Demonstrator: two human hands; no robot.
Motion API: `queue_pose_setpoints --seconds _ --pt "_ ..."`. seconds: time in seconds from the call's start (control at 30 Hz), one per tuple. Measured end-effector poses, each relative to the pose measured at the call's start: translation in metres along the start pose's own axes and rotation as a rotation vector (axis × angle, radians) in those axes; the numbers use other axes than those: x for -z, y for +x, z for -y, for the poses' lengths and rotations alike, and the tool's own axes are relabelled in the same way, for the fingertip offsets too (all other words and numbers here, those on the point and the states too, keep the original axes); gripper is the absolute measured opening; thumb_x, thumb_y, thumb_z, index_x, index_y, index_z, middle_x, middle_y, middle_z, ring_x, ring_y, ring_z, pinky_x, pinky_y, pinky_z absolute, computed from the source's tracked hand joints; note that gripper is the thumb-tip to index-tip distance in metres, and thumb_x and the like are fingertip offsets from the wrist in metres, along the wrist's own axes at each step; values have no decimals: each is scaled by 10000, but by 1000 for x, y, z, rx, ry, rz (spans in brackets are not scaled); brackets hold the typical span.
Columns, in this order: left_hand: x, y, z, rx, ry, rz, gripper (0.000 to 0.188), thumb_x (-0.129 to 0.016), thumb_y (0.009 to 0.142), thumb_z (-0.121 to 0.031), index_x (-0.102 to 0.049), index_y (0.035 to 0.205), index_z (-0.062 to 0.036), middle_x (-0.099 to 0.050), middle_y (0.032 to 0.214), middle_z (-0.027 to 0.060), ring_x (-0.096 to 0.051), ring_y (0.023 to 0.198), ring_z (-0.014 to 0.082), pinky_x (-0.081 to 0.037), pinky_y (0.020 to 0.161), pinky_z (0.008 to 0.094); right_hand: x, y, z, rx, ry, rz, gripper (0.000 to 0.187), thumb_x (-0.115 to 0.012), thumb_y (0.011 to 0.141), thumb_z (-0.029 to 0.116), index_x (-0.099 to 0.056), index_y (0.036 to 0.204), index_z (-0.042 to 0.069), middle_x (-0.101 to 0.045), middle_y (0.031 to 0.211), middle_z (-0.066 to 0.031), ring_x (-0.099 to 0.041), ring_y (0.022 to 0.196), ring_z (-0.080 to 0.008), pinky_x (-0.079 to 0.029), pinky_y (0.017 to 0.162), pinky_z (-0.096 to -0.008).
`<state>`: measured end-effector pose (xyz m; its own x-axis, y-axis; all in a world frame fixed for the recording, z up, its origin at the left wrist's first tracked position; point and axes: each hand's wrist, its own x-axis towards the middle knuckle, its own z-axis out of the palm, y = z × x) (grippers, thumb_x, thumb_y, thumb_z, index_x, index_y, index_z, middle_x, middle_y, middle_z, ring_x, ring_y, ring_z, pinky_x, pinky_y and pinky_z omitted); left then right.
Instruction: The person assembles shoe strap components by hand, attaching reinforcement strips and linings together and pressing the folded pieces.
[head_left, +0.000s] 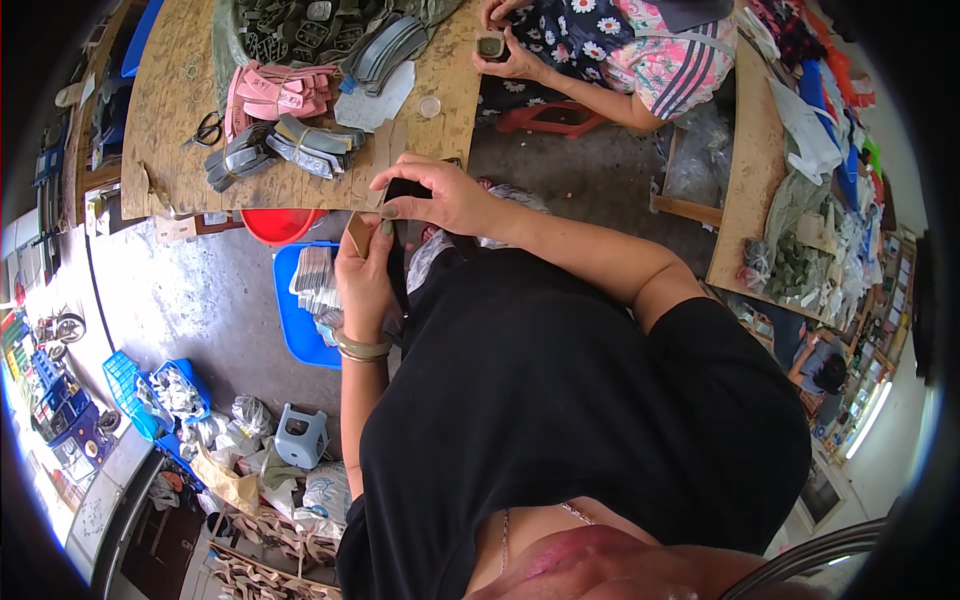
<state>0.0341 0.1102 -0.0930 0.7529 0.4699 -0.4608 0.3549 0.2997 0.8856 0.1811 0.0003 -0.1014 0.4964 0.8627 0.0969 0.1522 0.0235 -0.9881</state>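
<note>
My left hand [366, 275] is closed, its thumb pressing a small flat tan piece [357, 234] against the fingers. Beside it, my right hand [440, 198] pinches a black strip [397, 262] between thumb and bent fingers. Part of this strip shows under the fingers, and the rest hangs down alongside my left hand. Both hands are close together at the near edge of the wooden table [170, 120]. Bundled grey strips [310, 148] and a bundle of pink strips [280, 92] lie on the table just beyond them.
Scissors [207, 130] and a small round lid [428, 106] lie on the table. Below it are a red basin [270, 226] and a blue bin [290, 325] with stacked pieces. Across from me a person in a floral apron [555, 45] handles a small piece. A stool [300, 435] stands behind left.
</note>
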Motion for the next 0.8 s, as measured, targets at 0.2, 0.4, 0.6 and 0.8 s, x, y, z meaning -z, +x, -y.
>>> queue_pose_setpoints --seconds 0.2,0.4,0.6,0.8 --pt "-21 2 20 -300 -27 -27 178 -568 938 -92 -540 1097 -17 -609 1000 23 -551 886 79 -458 769 220 -18 -5 1 -70 390 -59 265 -531 961 252 -608 1041 11 -576 946 -38 -539 923 -126 -417 842 -267" --pt "-28 1 19 -331 -38 9 336 -617 884 -17 -486 1193 -9 -550 1192 59 -511 1102 144 -394 960 293 -18 -7 19 -68 472 -63 281 -477 989 271 -612 1018 26 -573 886 -20 -542 849 -93 -439 786 -246" --pt "-21 -2 21 -215 -215 85 457 -623 873 3 -445 1294 2 -544 1224 54 -501 1137 131 -384 982 287 -14 -10 20 -129 610 -3 311 -438 1003 284 -589 1053 17 -589 914 -22 -543 851 -106 -442 795 -249" --pt "-11 -10 28 -230 -96 -51 250 -602 886 23 -530 1123 -1 -586 1134 34 -532 961 73 -439 837 216 -11 -18 1 -95 308 60 210 -583 930 129 -593 1101 8 -626 946 -40 -567 866 -105 -465 800 -268"
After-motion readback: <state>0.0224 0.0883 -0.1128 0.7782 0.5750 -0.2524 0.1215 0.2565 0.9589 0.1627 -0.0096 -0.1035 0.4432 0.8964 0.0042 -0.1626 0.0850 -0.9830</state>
